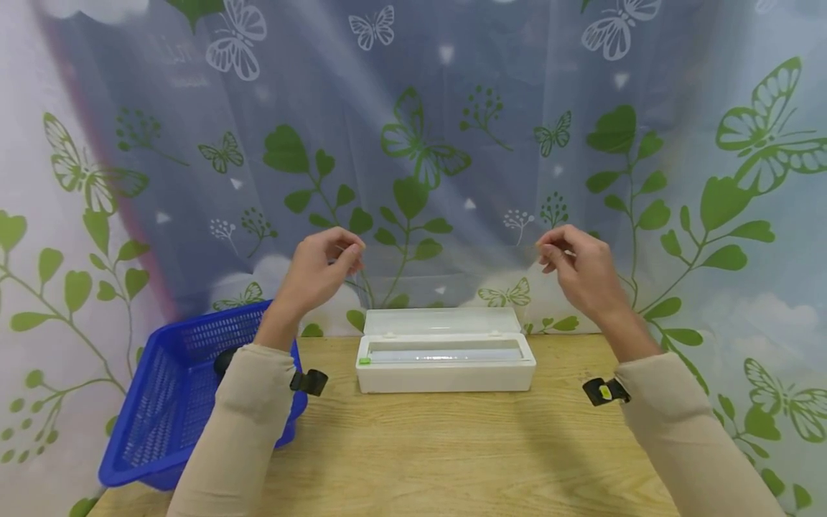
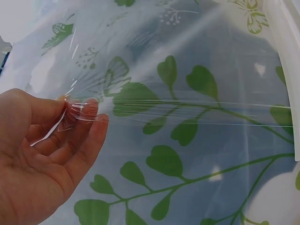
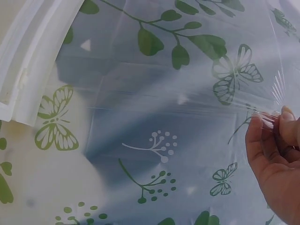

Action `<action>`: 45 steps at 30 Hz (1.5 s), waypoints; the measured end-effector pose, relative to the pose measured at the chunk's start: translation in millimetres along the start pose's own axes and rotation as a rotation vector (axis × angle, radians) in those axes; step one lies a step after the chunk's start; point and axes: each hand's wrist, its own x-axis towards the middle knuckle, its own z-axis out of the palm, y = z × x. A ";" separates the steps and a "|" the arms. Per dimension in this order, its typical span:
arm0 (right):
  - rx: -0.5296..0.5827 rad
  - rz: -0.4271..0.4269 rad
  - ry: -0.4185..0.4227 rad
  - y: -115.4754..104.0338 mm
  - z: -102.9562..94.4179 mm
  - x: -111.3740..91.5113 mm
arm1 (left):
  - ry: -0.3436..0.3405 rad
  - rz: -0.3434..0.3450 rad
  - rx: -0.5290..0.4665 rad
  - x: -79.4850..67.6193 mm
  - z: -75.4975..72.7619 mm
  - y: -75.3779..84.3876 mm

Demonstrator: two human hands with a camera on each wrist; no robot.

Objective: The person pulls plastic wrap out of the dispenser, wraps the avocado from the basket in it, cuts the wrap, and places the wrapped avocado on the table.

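Note:
A sheet of clear plastic wrap (image 2: pixel 154 105) stretches between my two hands, drawn into fine creases near each grip. My left hand (image 1: pixel 323 266) pinches one corner between thumb and fingers, and the gathered film shows there in the left wrist view. On the other side my right hand (image 1: pixel 578 269) pinches the opposite corner, with creases fanning from the fingertips in the right wrist view. Both hands are raised above and behind the white plastic wrap dispenser box (image 1: pixel 446 377). Its lid (image 1: pixel 442 321) stands open at the back, and a green slide cutter (image 1: pixel 365 360) sits at its left end.
A blue plastic basket (image 1: pixel 138 416) stands at the left of the wooden table (image 1: pixel 439 445), with a dark object (image 1: pixel 222 361) inside, partly hidden by the left sleeve. Behind the table hangs a curtain (image 1: pixel 484 208) printed with leaves and butterflies.

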 end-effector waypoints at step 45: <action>0.083 -0.205 -0.264 -18.0 -24.1 -106.8 | -0.413 0.033 -0.131 -100.7 10.4 3.3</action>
